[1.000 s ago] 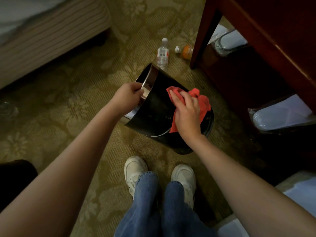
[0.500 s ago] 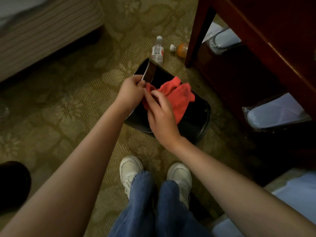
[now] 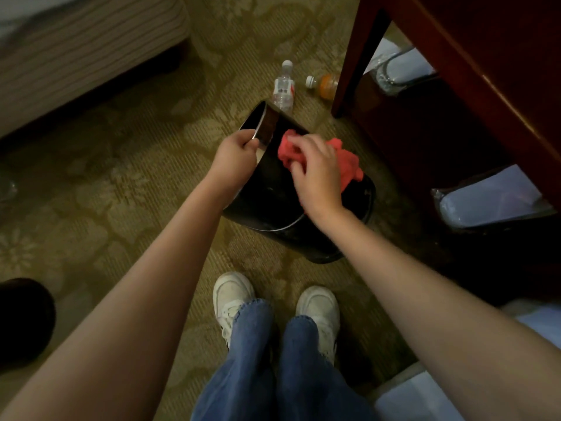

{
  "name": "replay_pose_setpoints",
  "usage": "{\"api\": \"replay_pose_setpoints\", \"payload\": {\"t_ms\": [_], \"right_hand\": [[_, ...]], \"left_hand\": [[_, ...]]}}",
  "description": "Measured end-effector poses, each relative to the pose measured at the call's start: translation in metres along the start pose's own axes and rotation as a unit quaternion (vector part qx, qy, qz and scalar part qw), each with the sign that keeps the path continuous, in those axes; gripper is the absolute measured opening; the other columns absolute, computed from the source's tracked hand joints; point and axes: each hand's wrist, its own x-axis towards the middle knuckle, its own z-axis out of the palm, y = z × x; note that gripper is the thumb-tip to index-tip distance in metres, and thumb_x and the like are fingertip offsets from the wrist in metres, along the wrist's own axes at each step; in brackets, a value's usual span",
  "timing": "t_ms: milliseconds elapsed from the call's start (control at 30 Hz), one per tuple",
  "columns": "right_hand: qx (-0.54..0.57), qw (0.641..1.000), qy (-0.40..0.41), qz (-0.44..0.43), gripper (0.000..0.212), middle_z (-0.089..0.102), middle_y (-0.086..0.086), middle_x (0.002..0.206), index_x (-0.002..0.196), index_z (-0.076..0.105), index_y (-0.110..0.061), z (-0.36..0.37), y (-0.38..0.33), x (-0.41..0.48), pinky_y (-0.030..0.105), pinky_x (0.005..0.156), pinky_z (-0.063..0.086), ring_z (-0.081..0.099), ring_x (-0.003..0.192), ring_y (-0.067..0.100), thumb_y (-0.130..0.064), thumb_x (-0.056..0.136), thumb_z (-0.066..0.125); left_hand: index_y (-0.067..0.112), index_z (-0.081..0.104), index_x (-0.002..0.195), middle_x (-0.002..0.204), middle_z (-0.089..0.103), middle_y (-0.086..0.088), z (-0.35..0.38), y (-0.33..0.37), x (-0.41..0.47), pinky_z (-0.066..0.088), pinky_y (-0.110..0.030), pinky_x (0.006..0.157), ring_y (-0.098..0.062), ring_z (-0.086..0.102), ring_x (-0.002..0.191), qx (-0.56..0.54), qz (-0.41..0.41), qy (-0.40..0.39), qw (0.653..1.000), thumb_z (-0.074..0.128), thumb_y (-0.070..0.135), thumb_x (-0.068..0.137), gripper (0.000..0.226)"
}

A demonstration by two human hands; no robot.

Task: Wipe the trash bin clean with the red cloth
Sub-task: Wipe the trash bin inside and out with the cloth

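Standing on the patterned carpet just this side of the trash bin [image 3: 267, 189], 2 white shoes [image 3: 232, 294] point toward it. The bin is black and glossy, tilted with its mouth turned left, and it has a shiny band round the rim. The left hand [image 3: 235, 153] is clamped on that rim at the bin's left, fingers curled over the edge to steady it. The right hand [image 3: 315, 174] lies on the bin's upper wall with its fingers curled round the bunched red cloth [image 3: 349, 164], pressing it against the black surface. Part of the cloth spills out past the hand toward the bin's right. Wiping the outer wall looks to be the step in hand. The next move likely calls for firm strokes along the wall while the left hand turns the bin to bring unwiped faces up. Just beyond the bin lie a clear water bottle [image 3: 283, 86] and an orange bottle [image 3: 326, 83], beside a bench leg [image 3: 352, 56].
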Motion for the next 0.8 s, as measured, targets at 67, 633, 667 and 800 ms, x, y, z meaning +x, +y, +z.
{"api": "replay_pose_setpoints", "payload": {"t_ms": [67,633,667,800], "right_hand": [[-0.031,0.999,-0.001,-0.029,0.036,0.060,0.000,0.112,0.109,0.064,-0.016,0.003,-0.007,-0.021,0.041,0.088,0.038,0.050,0.108,0.025,-0.004,0.075,0.059],[-0.081,0.989,0.060,0.105,0.018,0.059,0.000,0.109,0.103,0.061,-0.018,-0.012,0.027,-0.015,0.041,0.088,0.039,0.052,0.107,0.025,-0.012,0.088,0.052],[-0.067,0.992,0.054,0.087,0.020,0.059,0.001,0.108,0.103,0.061,-0.018,-0.010,0.018,-0.011,0.042,0.088,0.039,0.052,0.107,0.026,-0.011,0.086,0.053],[-0.028,0.998,0.061,0.001,0.021,0.060,0.001,0.104,0.100,0.064,-0.016,0.005,-0.022,0.002,0.040,0.082,0.038,0.053,0.100,0.026,-0.012,0.081,0.056]], "left_hand": [[0.008,0.062,0.111,0.093,0.062,-0.009,-0.002,-0.003,-0.001,0.051,-0.040,0.087,-0.023,0.060,0.088,-0.001,-0.002,0.003,1.000,0.035,0.008,0.100,0.029],[0.020,0.060,0.088,0.078,0.050,-0.010,0.007,-0.002,-0.001,0.040,-0.032,0.068,-0.021,0.049,0.073,0.026,0.027,-0.013,0.999,0.035,0.013,0.100,0.028],[0.020,0.058,0.082,0.073,0.048,-0.007,0.009,-0.002,-0.002,0.038,-0.030,0.066,-0.020,0.047,0.069,0.032,0.029,-0.009,0.999,0.036,0.012,0.099,0.029],[0.002,0.063,0.099,0.074,0.057,-0.002,0.010,0.001,-0.002,0.042,-0.027,0.069,-0.013,0.052,0.069,0.045,0.039,-0.014,0.998,0.038,0.007,0.097,0.026]]}}
